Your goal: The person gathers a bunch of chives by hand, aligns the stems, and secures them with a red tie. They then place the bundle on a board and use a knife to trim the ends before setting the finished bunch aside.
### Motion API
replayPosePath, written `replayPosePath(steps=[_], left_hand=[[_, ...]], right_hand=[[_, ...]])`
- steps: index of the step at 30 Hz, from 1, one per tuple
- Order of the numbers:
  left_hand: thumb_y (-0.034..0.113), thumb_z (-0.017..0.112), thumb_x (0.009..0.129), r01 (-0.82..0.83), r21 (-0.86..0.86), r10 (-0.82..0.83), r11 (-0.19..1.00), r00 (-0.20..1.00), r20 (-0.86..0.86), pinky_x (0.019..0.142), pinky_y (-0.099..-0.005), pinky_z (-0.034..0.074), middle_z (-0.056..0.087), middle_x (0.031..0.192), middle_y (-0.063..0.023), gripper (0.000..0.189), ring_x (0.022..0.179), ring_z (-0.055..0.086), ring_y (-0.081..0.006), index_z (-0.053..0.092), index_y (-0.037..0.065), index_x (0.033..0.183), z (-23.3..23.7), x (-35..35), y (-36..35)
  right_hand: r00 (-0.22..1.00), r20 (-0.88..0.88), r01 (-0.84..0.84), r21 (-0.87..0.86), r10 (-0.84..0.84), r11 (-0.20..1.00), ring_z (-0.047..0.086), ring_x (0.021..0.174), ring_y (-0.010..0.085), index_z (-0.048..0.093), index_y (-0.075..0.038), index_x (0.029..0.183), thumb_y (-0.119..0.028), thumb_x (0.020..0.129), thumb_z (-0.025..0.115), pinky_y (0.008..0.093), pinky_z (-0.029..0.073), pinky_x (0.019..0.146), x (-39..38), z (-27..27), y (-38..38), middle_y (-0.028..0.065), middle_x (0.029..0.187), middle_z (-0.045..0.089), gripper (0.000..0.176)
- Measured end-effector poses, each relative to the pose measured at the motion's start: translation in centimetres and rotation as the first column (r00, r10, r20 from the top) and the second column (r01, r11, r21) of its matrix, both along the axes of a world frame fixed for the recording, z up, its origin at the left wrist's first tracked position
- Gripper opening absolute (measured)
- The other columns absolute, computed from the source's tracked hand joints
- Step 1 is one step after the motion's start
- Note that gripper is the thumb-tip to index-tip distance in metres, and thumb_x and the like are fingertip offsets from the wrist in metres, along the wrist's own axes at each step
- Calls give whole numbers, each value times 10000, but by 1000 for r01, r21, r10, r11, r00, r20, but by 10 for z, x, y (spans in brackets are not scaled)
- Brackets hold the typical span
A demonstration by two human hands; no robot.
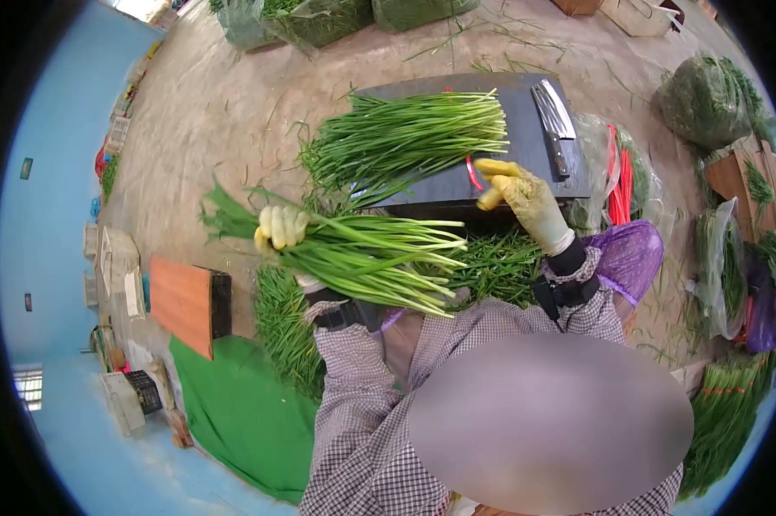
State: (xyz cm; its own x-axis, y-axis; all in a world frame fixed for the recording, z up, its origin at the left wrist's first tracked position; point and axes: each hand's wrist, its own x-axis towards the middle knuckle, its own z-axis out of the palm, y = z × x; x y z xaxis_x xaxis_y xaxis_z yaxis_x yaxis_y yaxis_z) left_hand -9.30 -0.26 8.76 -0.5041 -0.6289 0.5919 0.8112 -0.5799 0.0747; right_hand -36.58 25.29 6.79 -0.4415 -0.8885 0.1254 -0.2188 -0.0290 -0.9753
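My left hand (pixel 283 229), in a yellowish glove, is wrapped round a bunch of garlic chives (pixel 379 254). The pale stem ends point right and the green leaf tips hang out to the left. My right hand (pixel 525 199), gloved too, is at the front edge of the dark board (pixel 525 129), its fingers apart and nothing visible in them. Just left of its fingertips a red tie strip (pixel 474 174) lies on the board. A larger pile of chives (pixel 414 129) rests on the board. To its right lies a broad-bladed knife (pixel 553 120) with a dark handle.
Loose chives (pixel 289 327) lie around my legs. Red strips (pixel 620 185) sit in clear plastic on the right. Bagged greens (pixel 706 99) stand farther right. An orange-topped box (pixel 181 305) and green cloth (pixel 242 413) are at the left. Tied chives (pixel 727 421) lie lower right.
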Motion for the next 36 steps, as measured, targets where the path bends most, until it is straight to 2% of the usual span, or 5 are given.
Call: replayPosePath(steps=[12, 18, 26, 30, 36], left_hand=[[241, 667, 892, -593, 165, 199, 788, 499, 843, 567, -275, 500, 643, 767, -37, 135, 634, 588, -160, 602, 124, 874, -28, -93, 13], [367, 640, 962, -510, -82, 279, 856, 323, 904, 865, -344, 519, 643, 1141, -74, 408, 1005, 623, -175, 599, 71, 1240, -17, -93, 27], [226, 583, 1022, -677, -484, 487, 554, -209, 848, 1076, -357, 407, 560, 1361, -123, 437, 1258, 515, -228, 496, 17, 1396, -60, -48, 72], [103, 591, 997, -378, -287, 366, 880, 158, 917, 865, -299, 514, 649, 1103, -82, 260, 1009, 629, -161, 576, 24, 1244, -111, -32, 137], [369, 656, 981, 78, 294, -304, 953, 191, 933, 826, -310, 546, 689, 1067, -74, 371, 983, 648, -172, 635, 44, 1159, -112, -71, 185]], right_hand=[[774, 453, -453, -93, 443, 887, 419, 1375, 208, -61, -104, 1608, -293, 906, 761, 327, 381, 1107, 85, -38, 5, 161, 1547, 389, 1098], [544, 814, -477, 102, 203, 873, 368, 467, 30, 486, -52, 1394, -185, 970, 659, 187, 303, 409, 63, -39, 8, -15, 783, 590, 477], [380, 925, -492, 218, -17, 843, 392, 454, 31, 570, 28, 1287, -279, 1034, 569, 189, 320, 395, 15, -118, 25, 3, 750, 567, 397], [327, 941, -526, 107, 85, 844, 418, 466, 42, 605, 8, 1243, -299, 1003, 623, 202, 342, 394, 12, -121, 27, -3, 759, 586, 390], [779, -556, 58, 525, 291, 849, 711, 698, 269, 538, -55, 1249, -274, 922, 629, 396, 551, 585, 55, -59, 19, 131, 913, 680, 403]])
